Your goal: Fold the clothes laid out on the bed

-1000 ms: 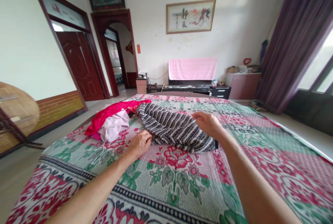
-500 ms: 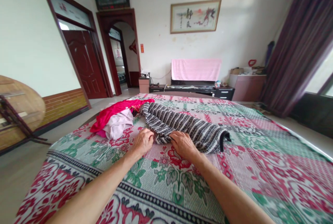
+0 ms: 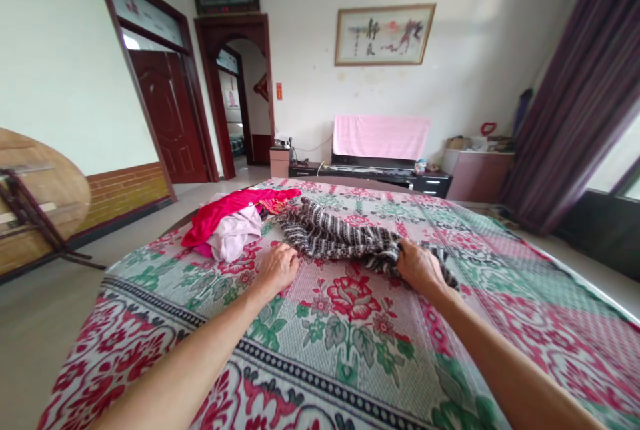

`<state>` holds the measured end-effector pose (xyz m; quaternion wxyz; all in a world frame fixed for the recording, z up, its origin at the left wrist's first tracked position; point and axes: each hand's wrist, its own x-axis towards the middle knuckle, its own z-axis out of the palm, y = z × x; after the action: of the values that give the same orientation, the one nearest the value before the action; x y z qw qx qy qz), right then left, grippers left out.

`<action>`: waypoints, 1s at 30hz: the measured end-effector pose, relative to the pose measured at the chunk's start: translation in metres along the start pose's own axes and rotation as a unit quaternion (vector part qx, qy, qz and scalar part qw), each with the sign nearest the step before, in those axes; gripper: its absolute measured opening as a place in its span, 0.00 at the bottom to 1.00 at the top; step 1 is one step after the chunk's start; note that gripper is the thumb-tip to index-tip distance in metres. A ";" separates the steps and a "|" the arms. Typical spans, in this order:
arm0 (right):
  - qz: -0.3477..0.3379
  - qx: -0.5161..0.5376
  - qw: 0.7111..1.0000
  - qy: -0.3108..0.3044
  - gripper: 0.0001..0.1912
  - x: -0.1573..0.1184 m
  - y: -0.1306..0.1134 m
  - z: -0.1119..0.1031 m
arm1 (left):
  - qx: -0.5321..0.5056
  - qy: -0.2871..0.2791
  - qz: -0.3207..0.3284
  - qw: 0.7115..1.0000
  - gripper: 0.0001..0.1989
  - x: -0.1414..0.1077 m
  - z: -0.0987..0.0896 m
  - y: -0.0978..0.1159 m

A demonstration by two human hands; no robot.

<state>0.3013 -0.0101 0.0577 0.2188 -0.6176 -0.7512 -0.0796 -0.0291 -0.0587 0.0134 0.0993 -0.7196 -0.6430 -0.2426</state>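
Note:
A black-and-white striped knitted garment (image 3: 340,237) lies bunched and creased across the floral cloth (image 3: 350,363). At its near left edge, my left hand (image 3: 279,269) is closed with curled fingers, and the garment's edge is pinched there. Toward the right end, my right hand (image 3: 421,267) grips a gathered fold of the same garment. A dark edge of the knit shows beyond that hand. My fingertips are partly hidden on both sides. To the left of the garment sit a bright red cloth (image 3: 220,211) and a pale pink cloth (image 3: 235,235), heaped together.
Past the cloth's far edge stands a low black cabinet (image 3: 430,185) with a pink towel (image 3: 383,137) draped over what stands on it. A round wooden tabletop (image 3: 45,183) leans at the left wall. Purple curtains (image 3: 555,103) hang at the right.
My right hand has moved right along the garment, whose near edge is now pulled out and crumpled toward it. My left hand has stayed at the left end. The view has shifted slightly.

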 end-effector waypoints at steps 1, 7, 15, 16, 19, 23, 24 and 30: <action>0.028 -0.012 1.000 0.004 0.11 0.001 0.015 -0.004 | 0.000 0.000 -0.003 1.000 0.12 0.000 0.000 0.000; 0.058 -0.025 0.998 0.014 0.18 -0.011 0.051 0.001 | -0.014 0.002 -0.011 1.000 0.12 0.001 0.000 0.002; 0.042 -0.015 0.999 -0.005 0.20 -0.020 0.040 0.015 | -0.033 0.042 -0.030 0.998 0.22 0.008 0.009 -0.008; 0.044 -0.016 0.999 -0.007 0.20 -0.020 0.041 0.014 | -0.037 0.052 -0.028 0.998 0.24 0.013 0.010 -0.012; 0.047 -0.018 0.999 -0.006 0.21 -0.020 0.042 0.014 | -0.041 0.062 -0.014 0.997 0.28 0.033 0.012 -0.023; 0.046 -0.011 0.999 0.007 0.19 -0.020 0.042 0.016 | -0.045 0.028 -0.032 0.998 0.32 0.056 0.015 -0.030; 0.046 -0.009 0.999 0.009 0.19 -0.020 0.042 0.016 | -0.048 0.018 -0.044 0.998 0.31 0.058 0.016 -0.030; 0.047 0.001 0.999 0.012 0.19 -0.020 0.042 0.016 | -0.081 -0.005 -0.066 0.995 0.16 0.054 0.026 -0.031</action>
<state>0.3405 -0.0120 0.0289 0.2320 -0.6512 -0.7186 -0.0754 -0.0505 0.0055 0.0120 0.0212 -0.6827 -0.6676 -0.2962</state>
